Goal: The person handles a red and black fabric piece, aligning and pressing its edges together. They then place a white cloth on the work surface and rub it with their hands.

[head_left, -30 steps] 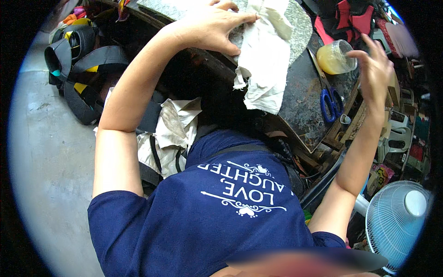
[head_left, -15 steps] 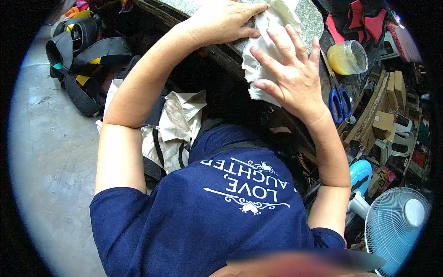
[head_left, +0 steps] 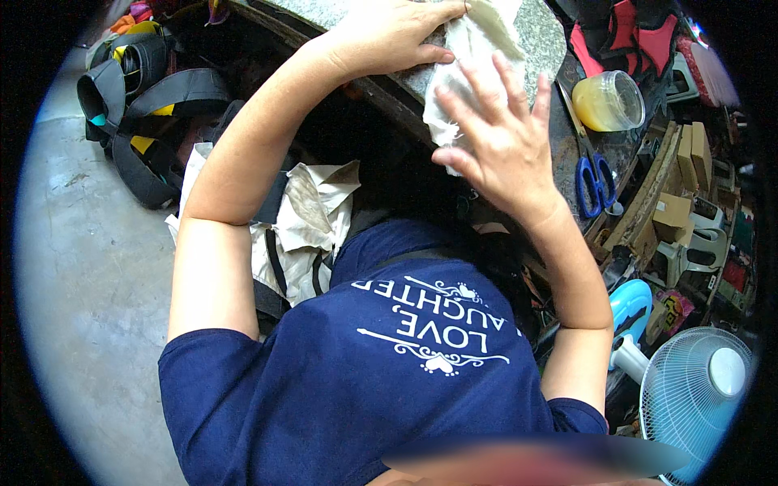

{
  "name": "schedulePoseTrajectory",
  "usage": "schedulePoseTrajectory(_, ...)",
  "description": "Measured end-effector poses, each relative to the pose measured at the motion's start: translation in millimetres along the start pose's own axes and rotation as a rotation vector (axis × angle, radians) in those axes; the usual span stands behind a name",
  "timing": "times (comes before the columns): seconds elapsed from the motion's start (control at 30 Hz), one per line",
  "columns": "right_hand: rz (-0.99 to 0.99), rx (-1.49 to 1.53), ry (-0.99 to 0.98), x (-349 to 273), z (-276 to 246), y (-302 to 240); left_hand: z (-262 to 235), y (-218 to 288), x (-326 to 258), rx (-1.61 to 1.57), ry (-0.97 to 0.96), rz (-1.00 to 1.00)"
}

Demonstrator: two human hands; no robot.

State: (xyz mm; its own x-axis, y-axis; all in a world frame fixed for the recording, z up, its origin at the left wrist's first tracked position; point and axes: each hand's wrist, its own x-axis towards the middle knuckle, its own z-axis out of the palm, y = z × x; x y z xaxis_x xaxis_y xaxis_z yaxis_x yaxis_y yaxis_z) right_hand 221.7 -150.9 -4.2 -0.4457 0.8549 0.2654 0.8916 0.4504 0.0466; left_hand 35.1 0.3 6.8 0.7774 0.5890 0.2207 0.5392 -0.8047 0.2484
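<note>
Pale cream cloth (head_left: pixel 470 57) lies on the grey stone slab (head_left: pixel 535 32) at the near edge of the bench (head_left: pixel 567 154). Long axis runs roughly from the far side of the slab toward the person; near end droops over the slab edge, frayed and crumpled.

Left hand (head_left: pixel 389 36): palm down, fingers together and extended, pressing on the slab with fingertips at the cloth's left edge. Not gripping anything.

Right hand (head_left: pixel 502 150): fingers spread wide, palm flat over the cloth's lower, overhanging part. Open, pressing rather than clasping; whether any cloth is pinched under the palm cannot be told.

Right of the slab on the dark, worn bench top: a clear jar of yellow substance (head_left: pixel 608 101), and blue-handled scissors (head_left: pixel 596 182), blades pointing away from the person.

Surroundings: grey concrete floor (head_left: pixel 89 267) at left, black straps and bags (head_left: pixel 138 97) on it, crumpled cream fabric (head_left: pixel 312 215) under the bench edge. White electric fan (head_left: pixel 701 397) at lower right; cardboard boxes (head_left: pixel 681 190) stacked beyond the bench.
</note>
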Motion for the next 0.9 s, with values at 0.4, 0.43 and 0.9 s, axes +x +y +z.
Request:
schedulePoseTrajectory(0.4, -0.143, 0.305, 0.249, 1, -41, 28, 14, -8, 19, 0.014, 0.04, -0.012)
schedulePoseTrajectory(0.43, -0.077, 0.23, 0.252, 8, -35, 34, 14, -8, 20, 0.015, 0.077, 0.012)
schedulePoseTrajectory(0.9, -0.096, -0.059, 0.014, 1, 2, 11, 12, -7, 22, 0.026, 0.03, -0.057)
